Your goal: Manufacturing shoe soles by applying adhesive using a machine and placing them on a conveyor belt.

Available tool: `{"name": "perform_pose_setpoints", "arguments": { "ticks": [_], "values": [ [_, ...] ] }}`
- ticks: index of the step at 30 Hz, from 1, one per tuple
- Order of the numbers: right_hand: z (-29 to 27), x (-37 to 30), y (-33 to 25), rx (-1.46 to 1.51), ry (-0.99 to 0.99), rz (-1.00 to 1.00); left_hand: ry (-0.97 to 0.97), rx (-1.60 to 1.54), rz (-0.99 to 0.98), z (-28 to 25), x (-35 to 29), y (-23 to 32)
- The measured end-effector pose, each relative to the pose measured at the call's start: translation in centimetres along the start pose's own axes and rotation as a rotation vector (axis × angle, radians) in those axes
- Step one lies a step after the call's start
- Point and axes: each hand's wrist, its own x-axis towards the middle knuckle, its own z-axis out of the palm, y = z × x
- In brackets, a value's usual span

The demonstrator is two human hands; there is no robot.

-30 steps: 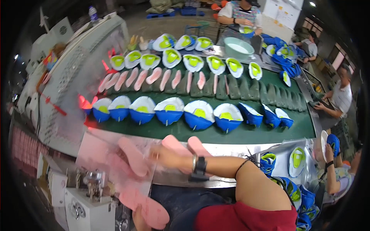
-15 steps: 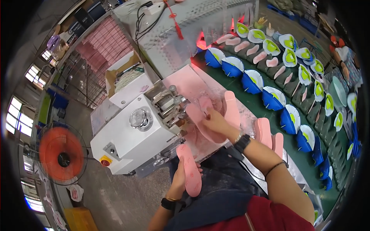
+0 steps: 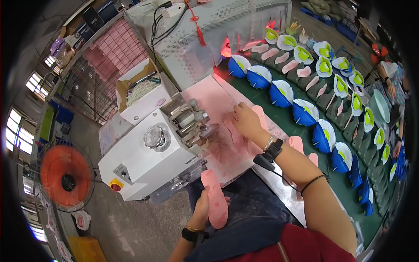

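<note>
My left hand (image 3: 202,208) is closed round a pink insole (image 3: 214,198) with small red printed marks, held upright in front of my body. My right hand (image 3: 249,123) is over the pink-dusted worktop (image 3: 200,89), its fingers curled and pressed together. Whatever they grip is hidden. Beneath and beside that hand lie more pink insoles (image 3: 261,114), partly covered by it. Just left of the right hand stands a white machine (image 3: 139,153) with a round dial, its metal rollers (image 3: 192,120) facing the worktop.
On the right, a green conveyor (image 3: 262,98) carries rows of blue-and-white shoe uppers (image 3: 281,93) and pink insoles on dark holders. More pink insoles (image 3: 295,143) lie at the worktop's right edge. An orange fan (image 3: 65,177) stands left. An open box (image 3: 142,94) sits behind the machine.
My right hand has moved up and away from the rollers; the insole it held in front of them no longer shows there. My left hand still holds its insole, slightly lower.
</note>
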Motion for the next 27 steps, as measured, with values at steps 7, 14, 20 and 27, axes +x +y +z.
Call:
{"name": "perform_pose_setpoints", "arguments": {
  "ticks": [7, 14, 20, 27],
  "values": [
    [5.5, 1.6, -1.7, 0.399, -0.16, 0.366, 0.095, 0.06, -0.042, -0.2, -0.9, 0.7],
    [6.9, 4.2, -1.5, 0.449, -0.02, 0.546, 0.149, 0.017, 0.048, -0.8, -1.1, -0.3],
    [-7.3, -3.0, 9.6, 0.815, 0.377, 0.543, -0.012, 0.021, 0.037, -1.3, 1.2, -0.6],
    [-29.7, -24.9, 30.3, 0.138, 0.895, 0.928, -0.193, -0.222, -0.34, -4.9, 6.1, -2.4]
  ]
}}
